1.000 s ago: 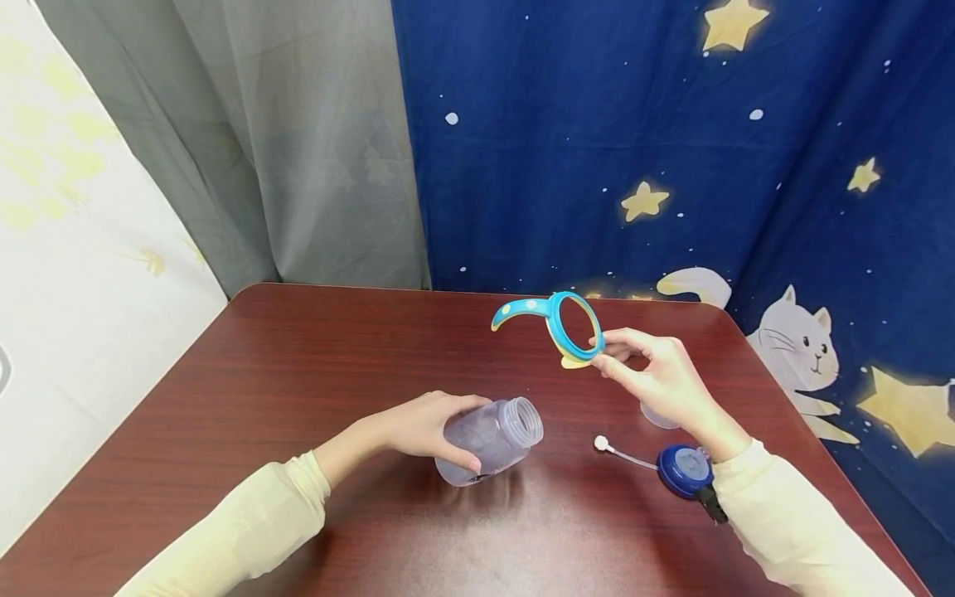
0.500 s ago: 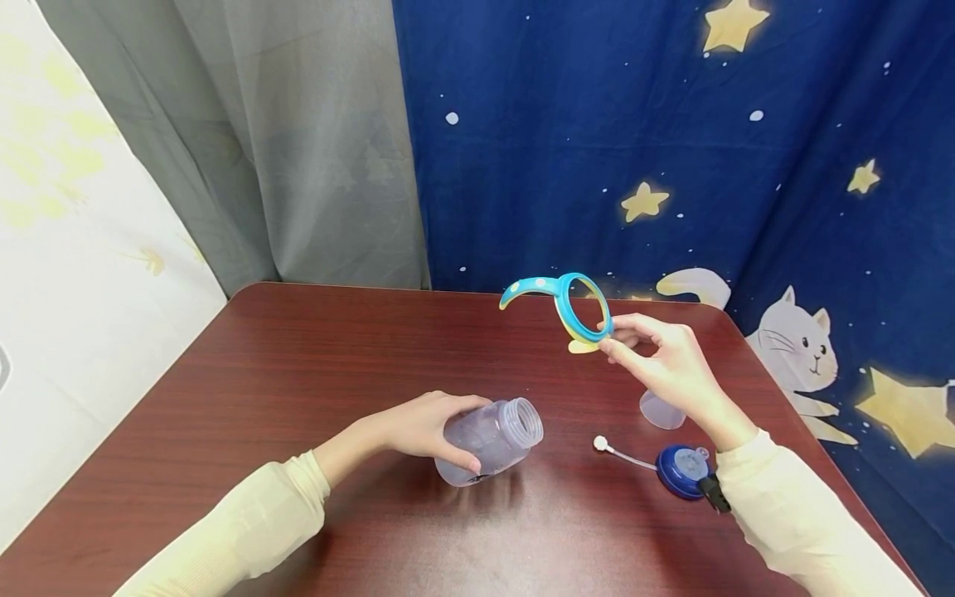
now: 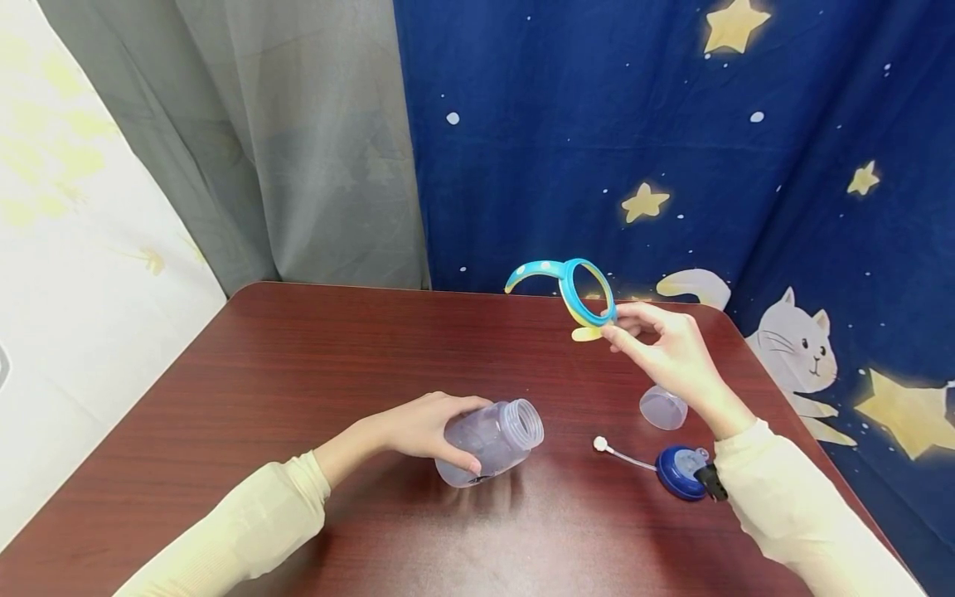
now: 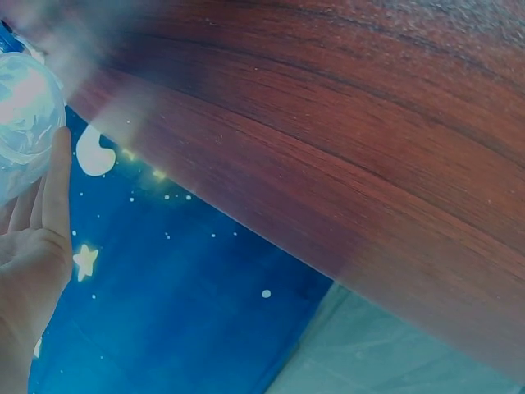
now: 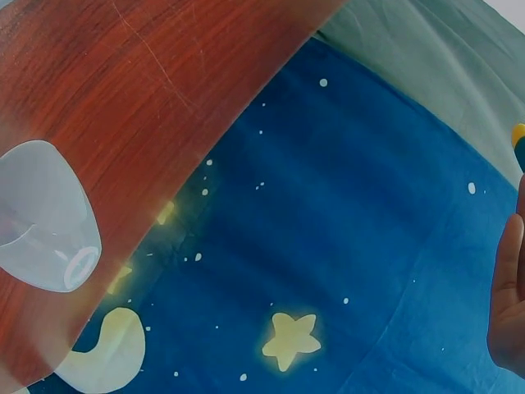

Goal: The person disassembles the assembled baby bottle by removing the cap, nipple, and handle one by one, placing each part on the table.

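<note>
My left hand point(image 3: 425, 427) grips a clear plastic bottle point(image 3: 485, 439) round its body. The bottle is tilted, its open threaded mouth facing right. Up to the right, my right hand point(image 3: 660, 344) pinches a blue and yellow ring with a curved, spotted handle point(image 3: 589, 294) by its lower right edge. The ring is raised above the far part of the table, its handle reaching left. In the left wrist view the bottle point(image 4: 29, 107) shows beside the left fingers. At the right wrist view's edge only a sliver of the ring point(image 5: 519, 148) appears by the right hand point(image 5: 509, 287).
A blue lid point(image 3: 681, 473) with a thin straw ending in a white weight point(image 3: 601, 444) lies on the right of the brown table point(image 3: 336, 356). Behind it stands a clear cap point(image 3: 662, 408), partly under the right wrist. Curtains point(image 3: 522, 149) hang along the far edge.
My right hand has lifted the ring up and slightly right, away from the bottle. The clear cap has come into fuller view. The left hand and bottle have stayed put.
</note>
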The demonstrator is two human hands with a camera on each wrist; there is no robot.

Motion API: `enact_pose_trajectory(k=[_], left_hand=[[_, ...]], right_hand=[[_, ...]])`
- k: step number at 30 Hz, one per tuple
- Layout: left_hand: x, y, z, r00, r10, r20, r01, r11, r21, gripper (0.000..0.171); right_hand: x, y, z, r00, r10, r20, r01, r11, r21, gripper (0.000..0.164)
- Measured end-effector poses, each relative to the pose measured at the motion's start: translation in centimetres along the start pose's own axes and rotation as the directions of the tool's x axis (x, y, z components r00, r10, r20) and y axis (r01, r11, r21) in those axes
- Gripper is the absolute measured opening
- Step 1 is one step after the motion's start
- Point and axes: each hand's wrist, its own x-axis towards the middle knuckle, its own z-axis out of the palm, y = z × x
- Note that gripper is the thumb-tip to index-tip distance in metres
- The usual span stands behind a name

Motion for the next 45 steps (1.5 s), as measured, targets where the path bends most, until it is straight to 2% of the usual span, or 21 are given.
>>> enact_pose_trajectory(k=[6, 28, 35, 45], left_hand=[[0.0, 0.1, 0.0, 1.000, 0.000, 0.000, 0.000, 1.000, -0.002, 0.069], [0.2, 0.1, 0.1, 1.000, 0.025, -0.012, -0.025, 1.000, 0.015, 0.067], [0.2, 0.2, 0.1, 1.000, 0.022, -0.008, -0.021, 1.000, 0.010, 0.067], [0.3, 0.1, 0.1, 1.000, 0.017, 0.004, -0.017, 1.000, -0.007, 0.067]], right_hand=[[0.3, 0.3, -0.1, 1.000, 0.012, -0.008, -0.012, 1.000, -0.021, 0.019], [0.8, 1.4, 0.8, 0.999, 0.030, 0.020, -0.030, 1.000, 0.002, 0.018], [0.8, 5.7, 1.9, 0.999, 0.032, 0.026, -0.032, 0.999, 0.014, 0.021], [0.9, 6.6, 2.9, 0.997, 0.060, 0.047, -0.061, 0.997, 0.039, 0.025]])
